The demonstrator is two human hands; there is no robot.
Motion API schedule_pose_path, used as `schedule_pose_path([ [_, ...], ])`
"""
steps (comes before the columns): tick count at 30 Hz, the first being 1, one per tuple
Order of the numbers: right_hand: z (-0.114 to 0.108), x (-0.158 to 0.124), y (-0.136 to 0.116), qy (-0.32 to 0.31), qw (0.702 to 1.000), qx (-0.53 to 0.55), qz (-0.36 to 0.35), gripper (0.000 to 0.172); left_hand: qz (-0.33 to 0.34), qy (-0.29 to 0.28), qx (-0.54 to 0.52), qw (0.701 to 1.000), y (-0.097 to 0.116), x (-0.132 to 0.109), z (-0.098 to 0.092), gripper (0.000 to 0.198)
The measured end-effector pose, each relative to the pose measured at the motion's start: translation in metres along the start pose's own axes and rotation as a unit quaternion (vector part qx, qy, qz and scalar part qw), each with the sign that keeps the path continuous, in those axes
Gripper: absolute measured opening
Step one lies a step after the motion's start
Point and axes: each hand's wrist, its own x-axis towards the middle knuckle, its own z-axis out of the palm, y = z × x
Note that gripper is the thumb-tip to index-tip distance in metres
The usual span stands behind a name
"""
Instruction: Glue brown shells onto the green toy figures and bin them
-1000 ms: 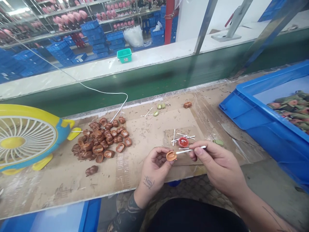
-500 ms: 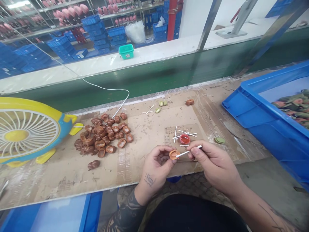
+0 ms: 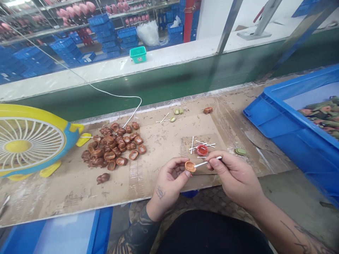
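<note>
My left hand pinches a small orange-brown cup-shaped piece between thumb and fingers, just above the near edge of the cardboard-covered bench. My right hand grips a white cotton swab, its tip touching the inside of that piece. A small red paint cap sits just beyond the hands, with loose swabs around it. A pile of several brown pieces lies to the left.
A yellow and blue desk fan stands at the far left, its white cable trailing back. A blue crate with painted parts is at the right. Small green pieces and one brown piece lie scattered.
The swab tip has moved from beside the piece into its hollow. Both hands stay close together with only slight shifts; the camera moved a little.
</note>
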Motion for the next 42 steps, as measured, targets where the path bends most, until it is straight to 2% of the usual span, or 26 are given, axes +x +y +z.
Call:
schedule_pose_path([
  [4, -0.002, 0.000, 0.010, 0.036, 0.999, 0.019, 0.026, 0.015, 0.000, -0.008, -0.006, 1.000, -0.005, 0.000, -0.004, 0.031],
  [8, -0.004, 0.009, 0.030, 0.076, 0.995, -0.049, 0.050, 0.018, -0.018, 0.006, -0.005, 1.000, -0.011, -0.001, -0.008, 0.034],
  [15, 0.000, 0.022, 0.057, 0.027, 0.987, -0.158, 0.017, 0.022, 0.036, -0.001, 0.037, 0.999, -0.015, 0.001, -0.007, 0.040],
  [19, 0.004, 0.023, 0.063, 0.020, 0.985, -0.172, 0.019, 0.022, 0.060, 0.029, 0.054, 0.996, -0.014, 0.001, -0.004, 0.047],
  [22, 0.003, 0.022, 0.062, 0.024, 0.985, -0.171, 0.020, 0.022, 0.060, 0.047, 0.050, 0.996, -0.012, 0.000, -0.001, 0.039],
  [26, -0.003, 0.021, 0.053, 0.065, 0.985, -0.158, 0.032, 0.023, 0.068, 0.042, 0.075, 0.994, -0.008, 0.000, 0.002, 0.026],
  [31, -0.008, 0.021, 0.048, 0.058, 0.987, -0.144, 0.039, 0.023, 0.046, 0.038, 0.056, 0.997, -0.008, 0.002, 0.003, 0.030],
  [33, -0.007, 0.020, 0.047, 0.075, 0.987, -0.134, 0.046, 0.022, 0.030, 0.033, 0.035, 0.998, -0.008, 0.003, 0.003, 0.033],
  [37, -0.006, 0.014, 0.034, 0.104, 0.992, -0.038, 0.066, 0.021, 0.004, 0.021, 0.003, 1.000, -0.008, 0.004, 0.003, 0.037],
  [40, -0.004, 0.009, 0.019, 0.074, 0.994, 0.050, 0.062, 0.020, -0.002, 0.017, -0.013, 1.000, -0.008, 0.004, 0.004, 0.039],
  [42, -0.002, 0.006, 0.012, 0.037, 0.995, 0.071, 0.061, 0.020, -0.005, 0.015, -0.017, 1.000, -0.008, 0.003, 0.004, 0.039],
])
